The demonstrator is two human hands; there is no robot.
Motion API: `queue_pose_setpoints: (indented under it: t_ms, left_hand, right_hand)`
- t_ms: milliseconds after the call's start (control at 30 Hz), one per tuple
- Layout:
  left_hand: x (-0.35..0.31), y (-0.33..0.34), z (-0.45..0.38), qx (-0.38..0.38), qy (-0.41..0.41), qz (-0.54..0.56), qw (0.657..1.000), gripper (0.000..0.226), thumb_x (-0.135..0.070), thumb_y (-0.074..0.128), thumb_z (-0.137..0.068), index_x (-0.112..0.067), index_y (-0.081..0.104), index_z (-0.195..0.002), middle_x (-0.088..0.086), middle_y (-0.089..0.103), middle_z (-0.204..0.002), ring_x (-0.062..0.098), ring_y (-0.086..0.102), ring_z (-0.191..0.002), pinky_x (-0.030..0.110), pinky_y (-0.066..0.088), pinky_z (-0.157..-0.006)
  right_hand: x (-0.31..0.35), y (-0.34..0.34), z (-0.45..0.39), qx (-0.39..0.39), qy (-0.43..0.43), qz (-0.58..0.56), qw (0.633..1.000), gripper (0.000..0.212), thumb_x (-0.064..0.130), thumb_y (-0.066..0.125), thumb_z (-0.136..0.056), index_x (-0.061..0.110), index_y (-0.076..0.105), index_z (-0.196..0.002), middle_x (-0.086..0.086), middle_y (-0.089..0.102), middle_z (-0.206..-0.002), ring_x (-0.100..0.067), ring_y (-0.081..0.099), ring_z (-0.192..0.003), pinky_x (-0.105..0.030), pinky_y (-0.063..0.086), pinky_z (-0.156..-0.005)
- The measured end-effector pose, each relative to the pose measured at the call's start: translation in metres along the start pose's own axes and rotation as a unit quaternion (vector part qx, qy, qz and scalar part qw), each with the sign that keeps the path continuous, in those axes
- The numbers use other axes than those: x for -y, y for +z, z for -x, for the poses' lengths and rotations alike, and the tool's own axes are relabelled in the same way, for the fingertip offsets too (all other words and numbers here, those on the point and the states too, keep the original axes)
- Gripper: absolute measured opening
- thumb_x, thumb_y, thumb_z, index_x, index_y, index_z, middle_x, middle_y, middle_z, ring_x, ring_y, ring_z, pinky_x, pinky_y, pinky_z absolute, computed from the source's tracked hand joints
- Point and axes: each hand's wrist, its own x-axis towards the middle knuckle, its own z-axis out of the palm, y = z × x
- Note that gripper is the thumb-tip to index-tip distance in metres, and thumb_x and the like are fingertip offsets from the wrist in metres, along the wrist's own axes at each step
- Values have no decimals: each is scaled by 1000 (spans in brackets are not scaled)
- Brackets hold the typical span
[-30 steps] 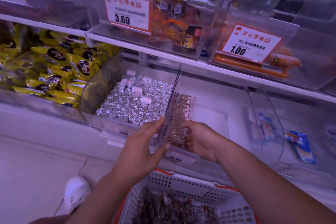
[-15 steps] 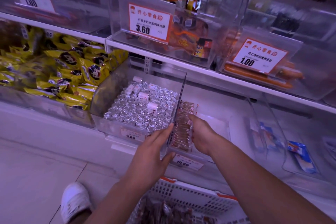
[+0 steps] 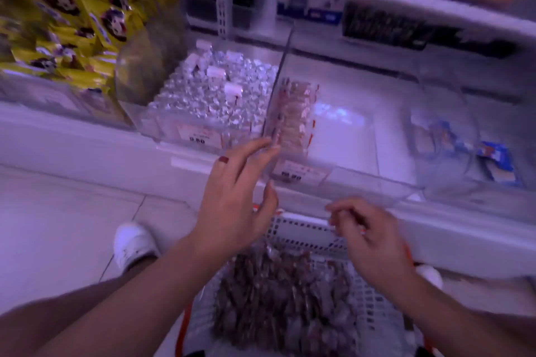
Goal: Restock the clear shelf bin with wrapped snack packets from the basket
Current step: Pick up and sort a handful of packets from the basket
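A clear shelf bin [image 3: 342, 153] sits on the low shelf with a row of brown wrapped packets [image 3: 293, 116] stacked along its left wall. My left hand [image 3: 235, 197] has straight fingers touching the bin's front left corner. My right hand [image 3: 368, 235] hangs over the white basket [image 3: 307, 233] with loosely curled fingers and holds nothing that I can make out. The basket below holds a heap of dark wrapped snack packets [image 3: 284, 293].
A bin of silver foil sweets [image 3: 214, 90] stands left of the clear bin, with yellow snack bags [image 3: 66, 20] further left. Blue packets [image 3: 493, 159] lie in a bin on the right. A white shoe [image 3: 132, 243] is on the tiled floor.
My right hand left the packets in the bin and dropped back over the basket. The view tilted down, showing more of the basket. My left hand stayed at the bin's front corner.
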Motion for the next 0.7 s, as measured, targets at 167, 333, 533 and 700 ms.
queue_pose_setpoints:
  t_ms: [167, 333, 533, 700]
  left_hand:
    - [10, 13, 81, 307, -75, -14, 949, 33, -29, 50, -91, -22, 63, -120, 1, 64, -113, 24, 63, -102, 32, 46, -88]
    - [53, 12, 141, 563, -131, -168, 798, 49, -47, 49, -91, -34, 47, -139, -5, 55, -133, 24, 58, -119, 34, 44, -95]
    - [72, 30, 130, 452, -191, -41, 870, 43, -43, 51, -85, -38, 50, -128, -6, 64, -116, 22, 66, -103, 35, 54, -81]
    - [77, 36, 121, 436, -211, -41, 874, 45, -44, 45, -83, -37, 54, -126, -9, 64, -117, 19, 64, -106, 32, 52, -82]
  right_hand:
    - [-132, 79, 61, 298, 257, 229, 891, 33, 33, 57, -93, 19, 61, -123, -11, 70, -114, -29, 65, -107, -34, 51, -91]
    - [-182, 140, 64, 318, 276, 241, 874, 77, 60, 61, -81, 17, 39, -141, -19, 48, -138, -37, 53, -123, -39, 48, -98]
    - [-211, 201, 42, 317, 316, 194, 873, 95, 78, 61, -65, 28, 39, -143, -12, 44, -146, -33, 39, -137, -42, 35, -112]
    - [-203, 248, 40, 161, 394, 169, 889, 65, 62, 60, -83, 12, 56, -125, -14, 66, -120, -33, 60, -117, -40, 49, -98]
